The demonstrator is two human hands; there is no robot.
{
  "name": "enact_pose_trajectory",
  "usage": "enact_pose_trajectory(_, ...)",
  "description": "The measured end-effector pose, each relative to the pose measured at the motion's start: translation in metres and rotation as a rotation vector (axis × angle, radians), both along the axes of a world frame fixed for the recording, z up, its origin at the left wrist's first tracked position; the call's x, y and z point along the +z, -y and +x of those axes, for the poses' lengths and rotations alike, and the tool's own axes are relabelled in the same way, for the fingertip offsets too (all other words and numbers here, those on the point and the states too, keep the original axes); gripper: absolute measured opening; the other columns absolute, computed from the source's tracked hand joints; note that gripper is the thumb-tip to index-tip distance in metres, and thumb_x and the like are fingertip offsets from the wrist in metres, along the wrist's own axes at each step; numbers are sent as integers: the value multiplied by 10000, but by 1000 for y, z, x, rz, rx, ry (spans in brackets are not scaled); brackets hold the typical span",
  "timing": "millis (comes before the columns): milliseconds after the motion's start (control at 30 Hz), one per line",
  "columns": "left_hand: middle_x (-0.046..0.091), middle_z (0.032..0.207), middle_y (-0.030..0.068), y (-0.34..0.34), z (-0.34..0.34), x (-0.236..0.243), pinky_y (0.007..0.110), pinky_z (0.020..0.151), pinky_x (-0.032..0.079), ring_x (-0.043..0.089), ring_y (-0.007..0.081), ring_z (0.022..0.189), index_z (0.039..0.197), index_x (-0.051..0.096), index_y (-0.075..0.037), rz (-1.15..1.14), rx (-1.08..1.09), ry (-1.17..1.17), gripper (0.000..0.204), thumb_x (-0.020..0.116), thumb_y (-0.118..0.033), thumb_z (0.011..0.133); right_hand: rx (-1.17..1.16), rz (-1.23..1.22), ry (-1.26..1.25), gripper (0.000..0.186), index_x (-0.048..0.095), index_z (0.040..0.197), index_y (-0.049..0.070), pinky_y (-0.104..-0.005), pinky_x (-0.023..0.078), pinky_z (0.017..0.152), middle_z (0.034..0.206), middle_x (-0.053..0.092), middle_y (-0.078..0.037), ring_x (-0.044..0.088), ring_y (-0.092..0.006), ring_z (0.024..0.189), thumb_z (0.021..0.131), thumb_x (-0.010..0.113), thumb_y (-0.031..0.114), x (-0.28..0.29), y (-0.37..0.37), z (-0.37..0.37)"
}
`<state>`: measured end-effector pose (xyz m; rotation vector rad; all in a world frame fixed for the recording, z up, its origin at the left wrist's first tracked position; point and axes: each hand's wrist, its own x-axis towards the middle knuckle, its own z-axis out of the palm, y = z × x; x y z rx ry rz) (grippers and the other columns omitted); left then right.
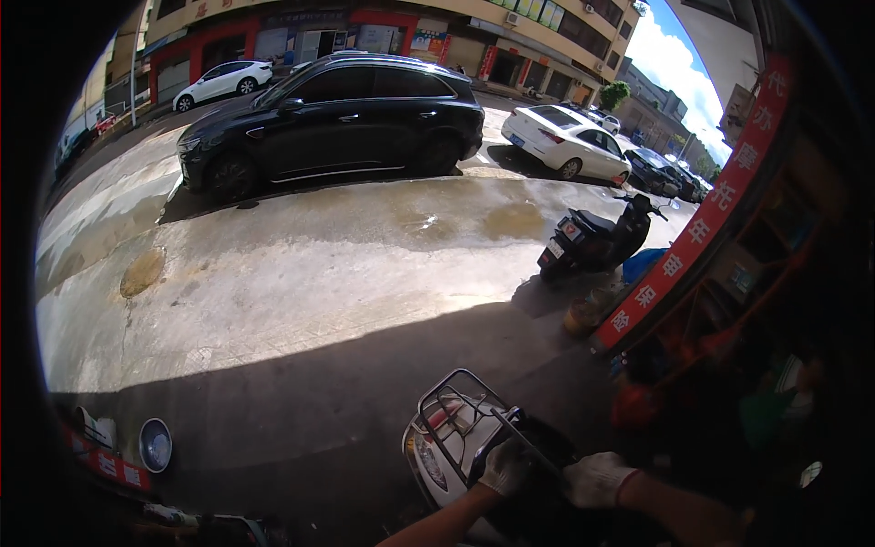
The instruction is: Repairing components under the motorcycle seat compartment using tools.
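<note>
Both my hands wear pale work gloves and are low in the picture, over the rear of a white scooter [453,476]. A metal rear rack [431,401] rises from its tail. My left hand [504,467] is beside the rack's bar at the edge of the dark seat [547,442]; shadow hides its fingers. Just to the right, my right hand [597,479] is at the seat's other side. Its fingers look curled, but whatever they hold is lost in the dark.
A black scooter [597,235] stands ahead on the right, by a red sign board [693,219]. A black SUV [337,118] and a white sedan [565,137] are parked beyond the pavement. At lower left is a metal basin [156,445]. Deep shade covers the right side.
</note>
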<state>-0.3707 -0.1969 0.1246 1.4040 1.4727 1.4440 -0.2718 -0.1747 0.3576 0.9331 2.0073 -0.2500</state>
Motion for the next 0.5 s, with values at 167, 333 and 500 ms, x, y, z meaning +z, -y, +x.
enact_pose_trajectory(167,680,983,173,-4,5,-17,391,789,526,666,332,949,1144,607,-44,-59,-115,9,354,627,-226,841,133,-342,-705,354,635,1071,83,-447,480,871,987,663,-196,631,-366,960,922,473,361,-34,17,-9)
enact_pose_trajectory(333,674,955,183,-9,17,-40,429,776,518,660,356,926,1117,626,-75,156,-74,-71,344,616,-281,842,-121,-154,-1002,326,629,1168,120,-414,501,847,1031,684,-128,651,-340,946,924,480,276,-51,-15,-45)
enact_pose_trajectory(500,659,949,198,-7,13,-36,454,766,510,633,400,914,1084,632,-89,84,-173,-158,314,593,-291,847,6,170,-671,250,638,1109,110,-429,527,767,1026,685,-116,643,-320,1001,893,527,168,-23,-33,-38)
